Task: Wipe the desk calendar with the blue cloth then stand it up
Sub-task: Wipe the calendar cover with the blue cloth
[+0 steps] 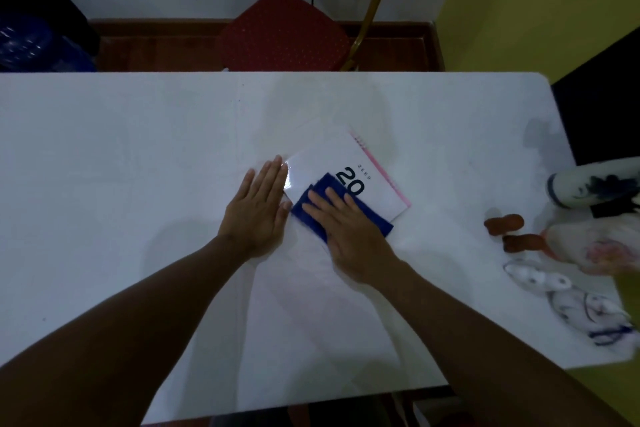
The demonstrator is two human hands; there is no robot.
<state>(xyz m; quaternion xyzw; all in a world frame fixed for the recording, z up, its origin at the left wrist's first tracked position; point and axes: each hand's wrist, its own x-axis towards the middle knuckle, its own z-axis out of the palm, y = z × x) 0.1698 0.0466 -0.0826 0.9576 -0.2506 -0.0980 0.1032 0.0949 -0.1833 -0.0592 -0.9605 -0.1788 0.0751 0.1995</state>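
The blue cloth [341, 210] hides the desk calendar's [349, 173] lower digits; small print too tiny.

We see a glossy white paper calendar [332, 163] with pink binding, a matt blue cloth [313, 210], our smooth white table [138, 135], and a red fabric chair [280, 31] with brassy metal frame.

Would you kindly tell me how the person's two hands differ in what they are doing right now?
The right hand presses flat on the blue cloth, on the desk calendar; the left hand holds nothing.
The left hand rests on the white table at the calendar's edge; the right lies over its near corner.
Both are open, palms down.
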